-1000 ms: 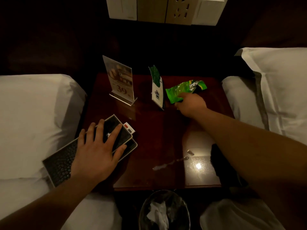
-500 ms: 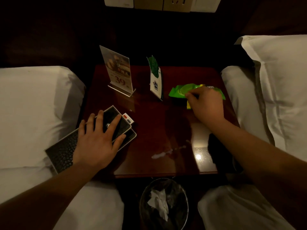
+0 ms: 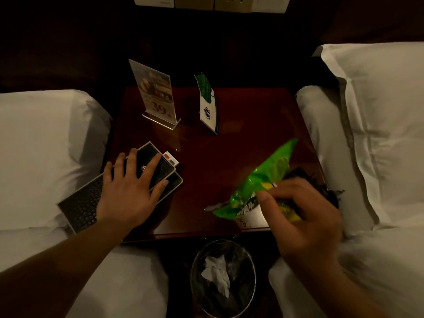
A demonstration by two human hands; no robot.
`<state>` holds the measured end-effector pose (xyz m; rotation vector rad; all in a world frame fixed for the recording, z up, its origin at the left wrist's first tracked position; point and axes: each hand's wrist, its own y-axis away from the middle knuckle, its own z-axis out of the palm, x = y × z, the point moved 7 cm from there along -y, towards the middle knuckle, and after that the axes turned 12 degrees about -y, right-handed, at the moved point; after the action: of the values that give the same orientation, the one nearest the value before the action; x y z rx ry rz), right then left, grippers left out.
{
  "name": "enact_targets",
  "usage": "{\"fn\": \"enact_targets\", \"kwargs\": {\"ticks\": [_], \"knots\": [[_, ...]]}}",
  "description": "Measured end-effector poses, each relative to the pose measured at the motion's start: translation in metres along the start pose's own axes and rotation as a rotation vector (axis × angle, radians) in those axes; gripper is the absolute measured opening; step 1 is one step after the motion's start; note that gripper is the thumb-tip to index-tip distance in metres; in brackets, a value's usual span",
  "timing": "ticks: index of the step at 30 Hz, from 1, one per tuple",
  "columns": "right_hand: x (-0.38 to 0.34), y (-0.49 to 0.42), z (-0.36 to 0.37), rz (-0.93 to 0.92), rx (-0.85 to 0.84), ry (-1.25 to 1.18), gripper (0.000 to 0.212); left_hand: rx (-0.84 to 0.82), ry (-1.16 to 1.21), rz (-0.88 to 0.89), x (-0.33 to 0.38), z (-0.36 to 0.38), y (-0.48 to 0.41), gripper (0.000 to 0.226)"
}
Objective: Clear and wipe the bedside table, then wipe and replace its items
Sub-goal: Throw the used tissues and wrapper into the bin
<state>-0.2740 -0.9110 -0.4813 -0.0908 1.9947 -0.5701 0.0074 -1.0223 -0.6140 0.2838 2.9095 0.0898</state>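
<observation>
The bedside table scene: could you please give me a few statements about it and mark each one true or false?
1. The right hand holds a green packet. True.
2. The left hand lies flat on the dark folders. True.
3. The bin in front of the table is empty. False: crumpled white paper lies in it.
4. The price stand lies flat on the table. False: it stands upright at the back left.
5. The green-and-white card stands to the right of the price stand. True.
</observation>
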Motion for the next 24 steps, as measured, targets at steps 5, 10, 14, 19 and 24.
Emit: {"fn": "enact_targets", "kwargs": {"ticks": [5, 10, 14, 19, 24], "knots": [[0.002, 0.059, -0.012, 0.068, -0.004, -0.127, 0.013, 0.006, 0.003, -0.001, 0.0, 0.001, 0.0, 0.069], [0.036, 0.114, 0.004, 0.21, -0.054, -0.087, 0.009, 0.022, 0.001, 0.002, -0.001, 0.002, -0.001, 0.069], [0.092, 0.147, 0.031, 0.371, -0.189, 0.063, 0.015, 0.036, -0.005, 0.005, 0.0, 0.003, -0.001, 0.068], [0.157, 0.19, 0.068, 0.641, -0.405, 0.14, 0.009, 0.05, 0.001, 0.007, 0.001, 0.002, -0.001, 0.068], [0.196, 0.217, 0.091, 0.903, -0.617, 0.229, 0.011, 0.062, -0.009, 0.006, 0.0, 0.003, -0.001, 0.068]]}}
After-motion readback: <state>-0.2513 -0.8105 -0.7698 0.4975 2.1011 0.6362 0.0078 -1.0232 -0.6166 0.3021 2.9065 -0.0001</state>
